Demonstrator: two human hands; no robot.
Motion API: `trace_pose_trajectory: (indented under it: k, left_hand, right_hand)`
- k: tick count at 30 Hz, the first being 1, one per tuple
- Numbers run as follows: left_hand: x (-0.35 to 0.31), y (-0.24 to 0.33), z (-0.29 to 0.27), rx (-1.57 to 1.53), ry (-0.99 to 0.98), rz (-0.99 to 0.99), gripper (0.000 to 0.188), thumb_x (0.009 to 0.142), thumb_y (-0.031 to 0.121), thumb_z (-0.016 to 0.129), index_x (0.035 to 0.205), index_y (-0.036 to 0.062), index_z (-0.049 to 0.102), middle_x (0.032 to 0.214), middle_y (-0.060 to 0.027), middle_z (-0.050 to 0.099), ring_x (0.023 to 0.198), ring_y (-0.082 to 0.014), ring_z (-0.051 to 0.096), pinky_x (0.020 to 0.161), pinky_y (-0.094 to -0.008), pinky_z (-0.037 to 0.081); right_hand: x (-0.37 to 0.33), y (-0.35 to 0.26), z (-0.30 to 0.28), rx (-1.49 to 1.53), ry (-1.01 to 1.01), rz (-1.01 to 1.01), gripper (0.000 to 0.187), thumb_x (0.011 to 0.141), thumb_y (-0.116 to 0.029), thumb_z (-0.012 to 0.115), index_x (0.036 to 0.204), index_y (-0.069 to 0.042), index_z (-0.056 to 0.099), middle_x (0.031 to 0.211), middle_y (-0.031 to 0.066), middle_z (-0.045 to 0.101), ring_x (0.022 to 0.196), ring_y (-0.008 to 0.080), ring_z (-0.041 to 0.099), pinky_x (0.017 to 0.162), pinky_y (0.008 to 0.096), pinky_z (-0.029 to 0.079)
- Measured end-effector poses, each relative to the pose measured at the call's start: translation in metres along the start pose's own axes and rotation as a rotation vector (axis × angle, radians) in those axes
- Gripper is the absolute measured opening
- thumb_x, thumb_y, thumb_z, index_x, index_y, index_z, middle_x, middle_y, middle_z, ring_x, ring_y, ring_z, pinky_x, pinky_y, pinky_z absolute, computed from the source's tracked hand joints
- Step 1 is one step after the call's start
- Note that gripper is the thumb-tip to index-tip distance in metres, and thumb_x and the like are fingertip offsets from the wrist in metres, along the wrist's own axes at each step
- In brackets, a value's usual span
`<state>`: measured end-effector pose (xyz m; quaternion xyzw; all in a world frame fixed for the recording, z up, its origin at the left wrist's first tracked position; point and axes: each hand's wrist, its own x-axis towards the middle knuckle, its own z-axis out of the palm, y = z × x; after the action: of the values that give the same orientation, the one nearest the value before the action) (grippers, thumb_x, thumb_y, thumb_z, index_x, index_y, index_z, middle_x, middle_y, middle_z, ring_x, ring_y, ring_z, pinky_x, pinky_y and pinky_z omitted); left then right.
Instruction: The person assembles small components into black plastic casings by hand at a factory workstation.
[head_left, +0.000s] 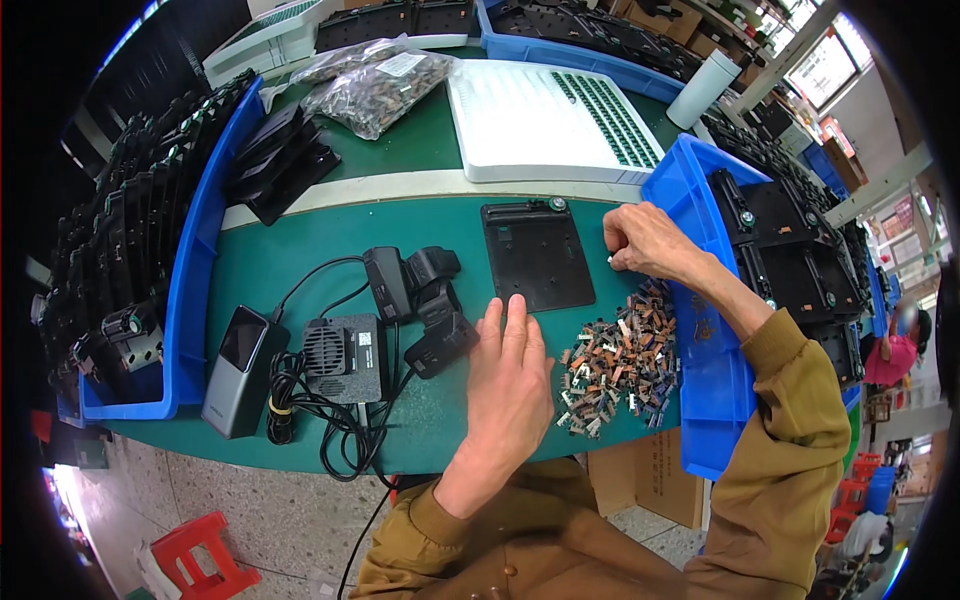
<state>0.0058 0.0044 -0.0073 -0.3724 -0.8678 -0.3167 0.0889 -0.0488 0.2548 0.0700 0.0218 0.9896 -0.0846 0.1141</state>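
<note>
Brown sleeves [800, 430] flank a near-square black plate [540, 262] flat on the green table [345, 226], round fitting [558, 204] pointing away, long axis hard to tell. The left hand [508, 385], fingers extended close together, meets its near edge; the right hand [652, 240] pinches a white piece [611, 259].

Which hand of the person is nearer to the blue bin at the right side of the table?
Right. The right hand is close beside the blue bin, at its left side; the left hand is farther left, beyond the pile of small parts.
</note>
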Motion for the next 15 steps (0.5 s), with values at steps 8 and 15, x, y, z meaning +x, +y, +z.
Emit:
trace_pose_trajectory:
  k: [8,15]
  left_hand:
    - [-0.0004,-0.0017,-0.0005,0.008,-0.001,-0.001,0.048,0.079,0.005,0.065,0.121,-0.0117,0.051,0.14,-0.0246,0.041,0.128,-0.0436,0.038,0.104,-0.0515,0.036]
    - [0.0001,-0.001,-0.0003,0.001,-0.003,-0.005,0.047,0.08,0.006,0.065,0.121,-0.0116,0.051,0.14,-0.0248,0.041,0.128,-0.0434,0.038,0.105,-0.0511,0.035]
  right_hand:
    - [0.0026,-0.0047,0.0032,0.205,0.04,-0.041,0.015,0.058,0.007,0.067,0.071,0.004,0.061,0.071,0.0163,0.066,0.075,0.0306,0.067,0.066,0.041,0.052]
    - [0.0039,-0.0012,0.0117,0.147,0.057,-0.077,0.018,0.059,0.002,0.068,0.076,0.004,0.062,0.075,0.0177,0.066,0.074,0.0319,0.065,0.068,0.0417,0.051]
